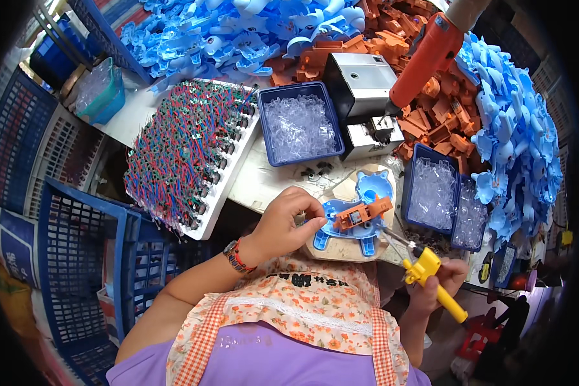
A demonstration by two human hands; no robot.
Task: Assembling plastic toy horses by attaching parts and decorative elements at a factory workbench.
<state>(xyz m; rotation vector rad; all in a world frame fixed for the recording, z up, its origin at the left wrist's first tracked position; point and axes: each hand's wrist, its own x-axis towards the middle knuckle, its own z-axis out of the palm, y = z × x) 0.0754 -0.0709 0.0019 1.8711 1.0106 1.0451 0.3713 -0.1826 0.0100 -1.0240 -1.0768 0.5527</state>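
A blue animal-shaped plastic shell (374,186) lies open side up on a pale board (341,252) in front of me. In the shell sits an orange plastic part (369,213) with small components on it. My left hand (288,222) is at the shell's left edge, thumb and fingers pinched together. A small shiny bit shows between them, too small to name. My right hand (439,286) grips a yellow-handled soldering iron (424,266). Its metal tip points up and left, close to the right end of the orange part; whether they touch, I cannot tell.
Wired circuit boards (186,141) crowd a white foam tray (228,177) at left. Clear plastic pieces fill blue bins (268,151). Behind stand a grey-black machine (363,77), a hanging red tool (428,61), and heaps of orange parts (441,106) and blue shells (514,128). Blue crates (87,257) are left.
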